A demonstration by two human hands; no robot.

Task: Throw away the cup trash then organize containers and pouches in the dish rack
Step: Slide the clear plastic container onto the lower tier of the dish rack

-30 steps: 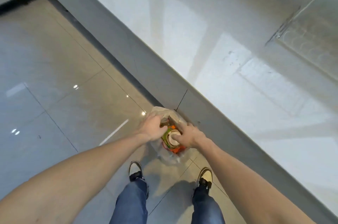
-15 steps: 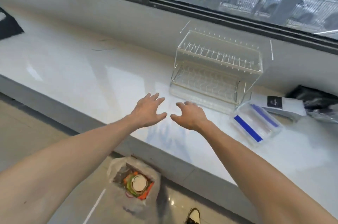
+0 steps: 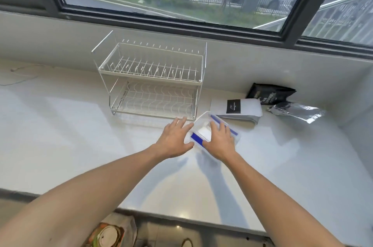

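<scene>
The cup (image 3: 110, 235) sat inside a thin plastic bag (image 3: 129, 226) on the floor at the bottom edge of the frame, so the throwing-away step looked done. The sorting had barely started: both tiers of the white wire dish rack (image 3: 150, 79), standing above centre on the desk (image 3: 60, 125), held nothing.

Both hands were at the clear container with blue clips (image 3: 201, 138), just below and right of the rack. The right hand (image 3: 221, 139) lay flat on its lid with fingers spread, not clamped. The left hand (image 3: 174, 140) hovered open at the container's left edge, fingers apart; whether it touched the box could not be told.

At the right of the frame three pouches waited on the desk: a white one (image 3: 241, 108), a black one (image 3: 270, 93) behind it, and a silver one (image 3: 296, 111) farther right. All four items remained to be racked.
</scene>
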